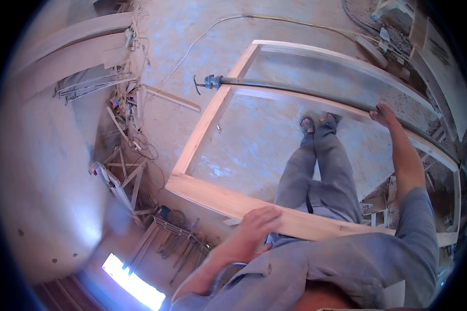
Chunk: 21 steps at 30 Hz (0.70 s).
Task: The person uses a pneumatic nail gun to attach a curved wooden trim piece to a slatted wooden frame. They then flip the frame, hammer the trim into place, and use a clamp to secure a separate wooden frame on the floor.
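Observation:
A large pale wooden frame with a middle rail lies in front of me, its near rail close to my body. My left hand rests over the top of that near rail, fingers bent across the wood; its thumb side is partly hidden. Along the middle rail runs a long pipe clamp, with a blue jaw and a bent handle past the frame's left side. Farther right, my right hand is closed round the clamp's dark bar.
A thin hose curves over the dusty floor. Loose wood strips, cables and a small wooden stand lie along the left. Scrap wood and rubble sit at the right. A rack with tools stands at lower left, near a bright window.

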### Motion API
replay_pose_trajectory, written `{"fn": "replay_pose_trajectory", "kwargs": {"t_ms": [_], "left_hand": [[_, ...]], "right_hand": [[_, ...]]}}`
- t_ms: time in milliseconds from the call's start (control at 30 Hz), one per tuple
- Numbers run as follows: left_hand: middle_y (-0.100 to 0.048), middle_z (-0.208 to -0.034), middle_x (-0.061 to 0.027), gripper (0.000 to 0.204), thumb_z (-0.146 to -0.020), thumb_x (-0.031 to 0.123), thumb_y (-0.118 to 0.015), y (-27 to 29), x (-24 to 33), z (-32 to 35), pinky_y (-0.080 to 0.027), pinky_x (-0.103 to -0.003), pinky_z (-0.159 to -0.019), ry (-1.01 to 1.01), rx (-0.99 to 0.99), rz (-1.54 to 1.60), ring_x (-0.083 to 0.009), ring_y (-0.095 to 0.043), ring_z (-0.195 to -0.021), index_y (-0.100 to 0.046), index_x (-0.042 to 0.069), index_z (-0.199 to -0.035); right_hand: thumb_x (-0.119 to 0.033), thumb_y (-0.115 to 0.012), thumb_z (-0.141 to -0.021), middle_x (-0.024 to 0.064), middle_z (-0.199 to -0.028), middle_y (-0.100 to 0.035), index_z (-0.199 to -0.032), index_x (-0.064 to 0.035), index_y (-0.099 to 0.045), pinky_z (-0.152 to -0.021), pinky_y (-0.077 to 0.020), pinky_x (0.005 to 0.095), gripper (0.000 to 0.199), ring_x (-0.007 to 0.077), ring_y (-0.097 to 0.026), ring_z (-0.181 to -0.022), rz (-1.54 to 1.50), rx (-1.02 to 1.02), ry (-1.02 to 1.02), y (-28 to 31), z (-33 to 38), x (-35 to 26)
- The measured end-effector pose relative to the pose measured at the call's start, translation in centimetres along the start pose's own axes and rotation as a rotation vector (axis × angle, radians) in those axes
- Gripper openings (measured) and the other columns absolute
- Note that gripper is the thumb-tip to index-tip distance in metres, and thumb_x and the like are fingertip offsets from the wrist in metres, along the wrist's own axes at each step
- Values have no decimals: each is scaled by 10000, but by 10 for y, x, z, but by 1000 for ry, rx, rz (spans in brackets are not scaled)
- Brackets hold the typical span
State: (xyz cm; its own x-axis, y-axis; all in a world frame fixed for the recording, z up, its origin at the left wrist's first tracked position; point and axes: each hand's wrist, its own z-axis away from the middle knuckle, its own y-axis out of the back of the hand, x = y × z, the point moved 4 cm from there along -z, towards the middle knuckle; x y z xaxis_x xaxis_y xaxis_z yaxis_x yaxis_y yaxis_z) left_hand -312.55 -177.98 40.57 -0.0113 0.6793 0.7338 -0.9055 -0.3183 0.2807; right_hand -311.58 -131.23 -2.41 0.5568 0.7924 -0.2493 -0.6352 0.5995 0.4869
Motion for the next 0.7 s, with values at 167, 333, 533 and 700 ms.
{"fn": "replay_pose_trajectory", "kwargs": {"t_ms": [167, 333, 533, 700], "left_hand": [[-556, -1310, -164, 491, -951, 248, -558, 118, -168, -52, -380, -324, -1026, 408, 505, 247, -194, -515, -1205, -477, -10, -1361], [-468, -1413, -142, 612, -1010, 423, -431, 204, -441, -130, -299, -341, -1095, 555, 917, 452, -226, -409, -1332, -362, -17, -1430], [-541, -1291, -147, 596, -1016, 425, -408, 218, -559, -193, -376, -356, -1025, 540, 987, 425, -246, -511, -1179, -377, -8, -1424], [-652, -1001, -119, 545, -1008, 426, -435, 214, -571, -204, -499, -371, -827, 601, 884, 305, -242, -627, -864, -490, -6, -1336]], "right_hand": [[-307, -696, -781, 200, -899, -588, -891, -8, -615, -806, -454, 425, 329, 357, -566, -885, 53, 211, 143, -14, 5, 6], [-230, -706, -763, 180, -892, -577, -894, -19, -612, -823, -439, 407, 265, 344, -551, -904, -34, 300, 218, -30, -1, 11], [-164, -693, -756, 142, -899, -544, -953, -24, -577, -808, -421, 378, 268, 296, -529, -883, -24, 201, 139, -63, -4, 21], [-147, -717, -723, 154, -864, -550, -899, -19, -577, -756, -426, 387, 259, 309, -535, -835, 7, 339, 221, -74, -1, 16]]}}
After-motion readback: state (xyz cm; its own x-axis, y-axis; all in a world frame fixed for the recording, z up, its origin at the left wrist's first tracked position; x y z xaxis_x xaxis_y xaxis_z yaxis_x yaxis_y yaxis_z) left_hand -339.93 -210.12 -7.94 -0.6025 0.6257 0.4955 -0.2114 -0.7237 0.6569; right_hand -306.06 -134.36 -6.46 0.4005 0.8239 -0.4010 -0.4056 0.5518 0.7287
